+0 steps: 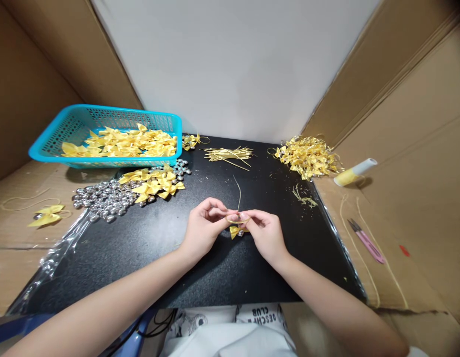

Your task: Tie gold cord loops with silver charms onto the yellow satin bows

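Close together over the middle of the black table, my left hand [206,223] and my right hand [264,232] pinch a thin gold cord [239,191] between thumbs and fingertips. One loose end of the cord sticks up past my fingers, and a small loop bends round near my thumbs. Just below the fingertips hangs a yellow ribbon bow [234,232] with a shiny silver bead [241,232] beside it. My right fingers partly hide the bow. Exactly how the cord is knotted is too small to tell.
A blue basket [36,151] of yellow bows stands back left, silver beads [111,198] and more bows before it. Cut gold cords [228,154] lie at the back centre. Right are a pile of finished-looking bows [308,156], cord scraps [304,197], a spool [354,173] and pink thread snips [367,241].
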Available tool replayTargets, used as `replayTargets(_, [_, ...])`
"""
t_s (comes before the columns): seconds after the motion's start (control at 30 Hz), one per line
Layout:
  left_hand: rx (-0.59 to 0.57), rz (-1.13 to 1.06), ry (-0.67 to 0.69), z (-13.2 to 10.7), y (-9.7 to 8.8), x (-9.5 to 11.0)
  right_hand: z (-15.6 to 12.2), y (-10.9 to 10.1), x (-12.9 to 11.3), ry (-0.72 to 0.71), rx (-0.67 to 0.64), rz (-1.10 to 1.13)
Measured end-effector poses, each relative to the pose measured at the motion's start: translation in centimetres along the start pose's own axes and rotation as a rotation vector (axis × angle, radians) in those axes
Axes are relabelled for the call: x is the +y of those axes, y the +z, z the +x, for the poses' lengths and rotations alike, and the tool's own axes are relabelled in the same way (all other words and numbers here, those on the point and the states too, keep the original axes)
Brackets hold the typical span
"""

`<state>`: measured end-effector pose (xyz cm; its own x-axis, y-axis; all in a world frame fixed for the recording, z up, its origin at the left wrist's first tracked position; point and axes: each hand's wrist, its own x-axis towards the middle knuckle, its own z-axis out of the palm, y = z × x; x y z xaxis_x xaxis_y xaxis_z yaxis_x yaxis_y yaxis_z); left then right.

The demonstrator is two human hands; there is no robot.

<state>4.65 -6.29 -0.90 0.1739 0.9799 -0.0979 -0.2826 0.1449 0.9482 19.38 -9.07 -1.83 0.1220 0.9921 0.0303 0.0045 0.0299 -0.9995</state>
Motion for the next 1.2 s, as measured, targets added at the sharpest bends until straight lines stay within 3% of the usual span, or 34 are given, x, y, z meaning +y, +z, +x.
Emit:
replayTargets(0.23, [-0.008, -0.011, 0.006, 0.0, 0.0, -0.1, 0.2, 0.3, -0.2, 0.109, -0.009, 0.120])
replayTargets(0.47, [-0.070, 0.097, 0.001, 0.2, -0.4, -0.6, 0.3, -0.1, 0.0, 0.070, 0.004, 0.106])
replayTargets(0.73, [-0.109, 0.588, 0.298, 0.1, -1.0, -0.4, 0.4, -0.5, 0.2, -0.009, 0.024, -0.066])
replayTargets(0.9, [-0.099, 0.653, 0.473, -0.1, -0.9, -0.3, 0.3, -0.4, 0.1, -0.034, 0.011, -0.092])
replayTargets(1.2, [-0.115, 0.699, 0.539, -0.2, -1.1, -0.3, 0.1, -0.4, 0.2, -0.035, -0.011, -0.099])
